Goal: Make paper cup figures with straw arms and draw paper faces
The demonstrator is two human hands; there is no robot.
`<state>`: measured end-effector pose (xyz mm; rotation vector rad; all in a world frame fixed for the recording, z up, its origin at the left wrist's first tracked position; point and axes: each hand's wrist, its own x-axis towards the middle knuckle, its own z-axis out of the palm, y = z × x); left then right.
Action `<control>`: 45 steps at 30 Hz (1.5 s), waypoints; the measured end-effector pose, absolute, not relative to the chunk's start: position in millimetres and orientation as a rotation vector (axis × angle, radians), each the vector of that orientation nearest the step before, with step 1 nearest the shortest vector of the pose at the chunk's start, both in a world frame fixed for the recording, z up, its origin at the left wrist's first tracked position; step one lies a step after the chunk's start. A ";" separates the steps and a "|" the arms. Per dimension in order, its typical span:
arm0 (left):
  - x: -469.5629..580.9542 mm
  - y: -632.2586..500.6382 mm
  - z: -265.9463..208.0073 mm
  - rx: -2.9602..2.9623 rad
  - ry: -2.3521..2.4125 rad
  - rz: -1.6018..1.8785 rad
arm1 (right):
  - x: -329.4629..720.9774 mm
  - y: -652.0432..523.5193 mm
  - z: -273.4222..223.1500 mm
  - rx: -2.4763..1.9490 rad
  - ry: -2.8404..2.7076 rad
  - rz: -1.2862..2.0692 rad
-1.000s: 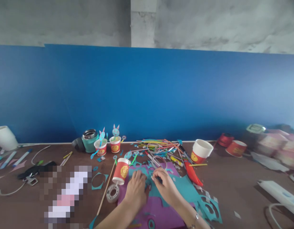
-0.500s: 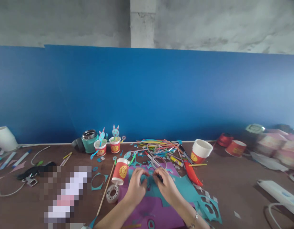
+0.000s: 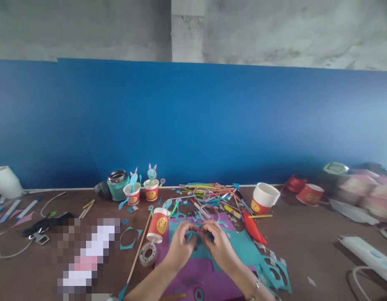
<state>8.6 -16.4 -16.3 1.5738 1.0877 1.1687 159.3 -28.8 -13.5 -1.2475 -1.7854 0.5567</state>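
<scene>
My left hand (image 3: 182, 244) and my right hand (image 3: 216, 241) meet fingertip to fingertip above a teal paper sheet (image 3: 243, 246). Both are closed in a pinch; whatever sits between the fingers is too small and hidden to name. Under the teal paper lies a purple sheet (image 3: 193, 274). Left of my left hand, a red paper cup (image 3: 158, 225) tilts beside a roll of clear tape (image 3: 148, 254). A thin wooden stick (image 3: 139, 251) lies further left. A small cut-out with a pink heart shape (image 3: 198, 294) rests on the purple sheet near me.
Two red cups with rabbit figures (image 3: 134, 179) stand at the back beside a teal jar (image 3: 118, 184). Straws and pens (image 3: 208, 192) are heaped behind my hands. White-rimmed stacked cups (image 3: 265, 196), a red pouch (image 3: 254, 228), cut teal scraps (image 3: 276, 274) and a power strip (image 3: 369, 255) lie rightward.
My right hand's fingers have moved slightly left and closed against my left fingertips. The dark gap at the right fingers has gone. Everything else stays put.
</scene>
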 end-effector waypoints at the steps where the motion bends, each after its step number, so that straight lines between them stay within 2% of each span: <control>1: 8.7 -16.8 -16.5 1.586 1.092 1.171 | 159.5 -28.7 -13.6 -1.251 -1.783 0.545; 9: 8.2 -14.8 -17.2 1.633 1.091 1.171 | 158.3 -27.7 -14.2 -1.291 -1.704 0.410; 18: 5.5 -9.7 -14.5 1.551 1.093 1.196 | 155.8 -32.5 -5.9 -1.224 -1.731 0.456; 34: 8.4 -10.1 -19.4 1.334 0.991 1.152 | 156.6 -35.7 -7.7 -1.190 -1.792 0.211; 45: 8.3 -15.5 -10.9 1.557 1.042 1.153 | 161.2 -36.2 -0.8 -1.231 -2.021 0.009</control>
